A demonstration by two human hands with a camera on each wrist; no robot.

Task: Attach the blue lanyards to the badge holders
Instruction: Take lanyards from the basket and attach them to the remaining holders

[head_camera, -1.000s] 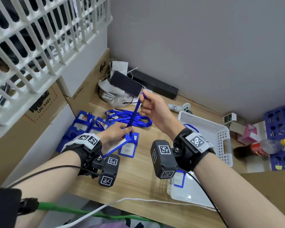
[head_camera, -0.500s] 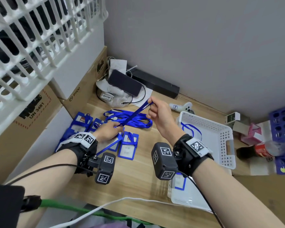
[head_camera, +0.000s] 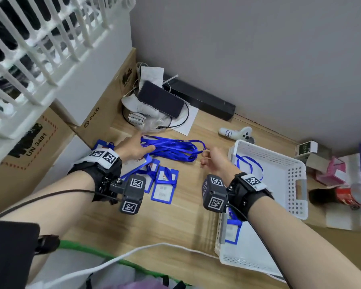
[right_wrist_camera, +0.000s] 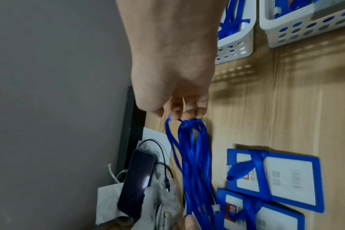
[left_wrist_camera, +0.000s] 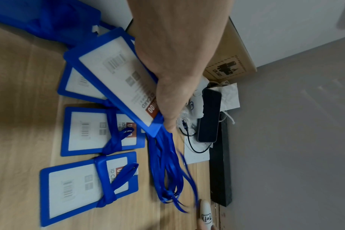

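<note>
— Which step are you on?
— My left hand (left_wrist_camera: 173, 59) grips a badge holder (left_wrist_camera: 116, 80); my right hand (right_wrist_camera: 173, 80) pinches a strand at the end of the blue lanyards (head_camera: 173, 149) lying between them.
— Next?
— Probably freeing one lanyard, then threading the holder.

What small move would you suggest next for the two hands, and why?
Probably pull one lanyard free with the right hand: it pinches the loop end of the lanyard bundle, while the left hand holds a badge holder with no strap yet.
</note>
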